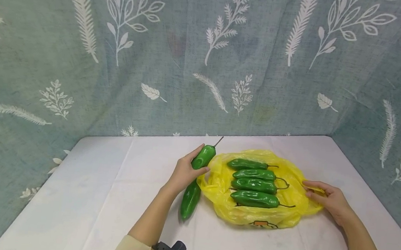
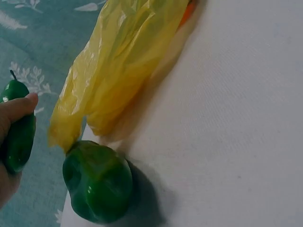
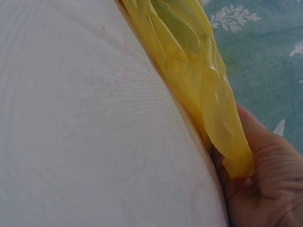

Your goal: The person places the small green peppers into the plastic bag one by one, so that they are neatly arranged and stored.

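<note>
My left hand (image 1: 186, 172) grips a long green pepper (image 1: 204, 156), its thin stem pointing up and away. The left wrist view shows this held pepper (image 2: 21, 137) at the left edge, with the thumb across it. Just below the hand, a second green pepper (image 1: 190, 201) lies on the white cloth, left of a yellow plastic bag (image 1: 221, 207). Several green peppers (image 1: 255, 198) lie side by side on the spread bag, their stems to the right. At the bag's right end, my right hand (image 1: 332, 200) pinches the edge between thumb and fingers; the right wrist view shows the gathered plastic (image 3: 239, 163) there.
A white cloth (image 1: 135, 199) covers the table. Grey-green fabric (image 1: 178, 58) with white leaf prints rises behind the table and along both sides. An orange and black print (image 1: 263, 223) shows on the bag's near side.
</note>
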Tool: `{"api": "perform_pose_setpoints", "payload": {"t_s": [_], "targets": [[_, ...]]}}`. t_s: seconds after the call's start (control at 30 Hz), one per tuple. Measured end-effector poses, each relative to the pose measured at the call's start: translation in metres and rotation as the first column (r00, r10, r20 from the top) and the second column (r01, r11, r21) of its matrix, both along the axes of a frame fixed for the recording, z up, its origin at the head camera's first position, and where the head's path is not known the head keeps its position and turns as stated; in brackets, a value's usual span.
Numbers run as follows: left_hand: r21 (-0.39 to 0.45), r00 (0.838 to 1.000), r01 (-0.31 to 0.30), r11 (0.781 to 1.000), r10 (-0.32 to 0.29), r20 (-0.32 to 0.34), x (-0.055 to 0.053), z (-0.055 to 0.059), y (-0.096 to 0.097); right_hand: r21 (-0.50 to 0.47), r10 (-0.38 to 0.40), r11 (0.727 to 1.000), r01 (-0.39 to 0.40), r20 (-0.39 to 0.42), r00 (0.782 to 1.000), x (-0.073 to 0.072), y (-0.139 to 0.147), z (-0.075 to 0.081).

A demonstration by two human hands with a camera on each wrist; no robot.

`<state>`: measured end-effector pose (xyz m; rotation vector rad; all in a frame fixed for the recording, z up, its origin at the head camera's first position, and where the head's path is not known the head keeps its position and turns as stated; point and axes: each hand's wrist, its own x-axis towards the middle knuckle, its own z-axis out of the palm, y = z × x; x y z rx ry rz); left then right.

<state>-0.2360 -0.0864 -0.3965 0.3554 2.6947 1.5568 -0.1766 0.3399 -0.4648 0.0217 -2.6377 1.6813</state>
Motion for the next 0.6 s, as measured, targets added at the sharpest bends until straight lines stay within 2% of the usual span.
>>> {"api": "perform_pose_setpoints", "payload": {"t_s": [0.43,0.6], "targets": [[-0.074,0.991,0.115,0.991,-0.120,-0.057,-0.014,0.014,0.027,-0.046,0.011,0.999,-0.011,-0.015,1.000,-0.001,0.000,-0.001],[-0.097,0.991,0.098,0.990,-0.105,-0.078,-0.018,0.016,0.040,-0.029,0.007,1.000,-0.007,0.000,1.000,0.001,-0.001,0.000]]}}
